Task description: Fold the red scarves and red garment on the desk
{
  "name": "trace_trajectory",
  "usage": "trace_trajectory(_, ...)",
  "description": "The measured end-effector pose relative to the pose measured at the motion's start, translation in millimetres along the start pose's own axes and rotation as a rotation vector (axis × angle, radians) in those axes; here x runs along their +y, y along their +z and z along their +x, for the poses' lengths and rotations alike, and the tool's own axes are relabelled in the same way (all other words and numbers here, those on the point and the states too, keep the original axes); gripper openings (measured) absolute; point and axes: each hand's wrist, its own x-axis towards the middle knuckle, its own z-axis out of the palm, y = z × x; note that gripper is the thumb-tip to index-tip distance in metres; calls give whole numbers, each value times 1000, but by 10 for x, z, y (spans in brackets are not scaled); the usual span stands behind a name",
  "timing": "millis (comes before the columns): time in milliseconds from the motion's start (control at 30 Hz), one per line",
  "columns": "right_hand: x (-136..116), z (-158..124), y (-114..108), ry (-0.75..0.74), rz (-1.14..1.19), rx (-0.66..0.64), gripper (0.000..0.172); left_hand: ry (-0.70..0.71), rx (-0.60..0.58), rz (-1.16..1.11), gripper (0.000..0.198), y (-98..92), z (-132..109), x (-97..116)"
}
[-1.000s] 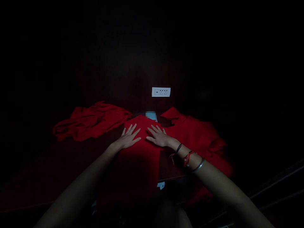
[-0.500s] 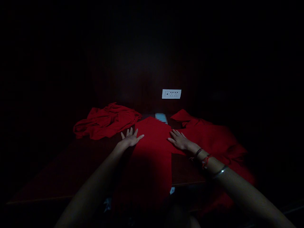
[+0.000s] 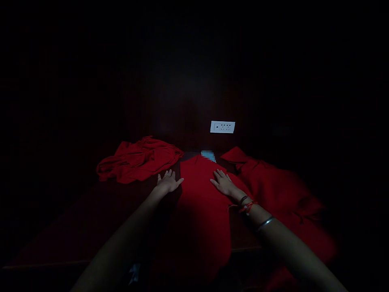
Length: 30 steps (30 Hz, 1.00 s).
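A red cloth (image 3: 200,202) lies flat in front of me on a dark table (image 3: 100,219) and hangs over its near edge. My left hand (image 3: 167,181) rests open, fingers spread, at the cloth's left edge. My right hand (image 3: 223,182) lies open and flat on the cloth's upper right part. Bracelets and a metal bangle circle my right wrist.
A crumpled red cloth (image 3: 138,159) lies at the back left of the table. Another red cloth (image 3: 279,194) spreads out at the right. A white wall socket (image 3: 222,127) sits on the dark wall behind. A small blue object (image 3: 208,154) lies beyond the flat cloth. The room is very dark.
My hands have slid apart from the middle of the cloth towards its left and right edges. The view has shifted, so everything now sits further right and lower.
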Motion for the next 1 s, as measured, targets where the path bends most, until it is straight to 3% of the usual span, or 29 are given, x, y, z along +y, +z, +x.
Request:
trace_trajectory(133,102,8,-179,45,-74,136,59,95,205,-45,69,28,-93,169)
trace_trajectory(200,176,77,-284,89,-159,108,57,222,257,-67,72,47,-156,261)
trace_trajectory(300,330,189,-409,94,-239,-26,48,421,160,-78,82,71,-223,346)
trace_trajectory(367,427,233,-464,51,-240,-97,37,471,73,-76,88,81,-236,348)
trace_trajectory(500,549,227,-595,-44,-230,-115,24,483,8,-70,100,90,-194,261)
trace_trajectory(800,649,24,-1049,-57,-101,53,31,405,-49,-72,113,91,-145,192)
trace_trajectory(900,679,23,-1018,11,-159,70,31,381,-47,-79,113,78,-173,202)
trace_trajectory(1000,681,6,-843,62,-256,-33,28,403,-25,-77,110,66,-195,198)
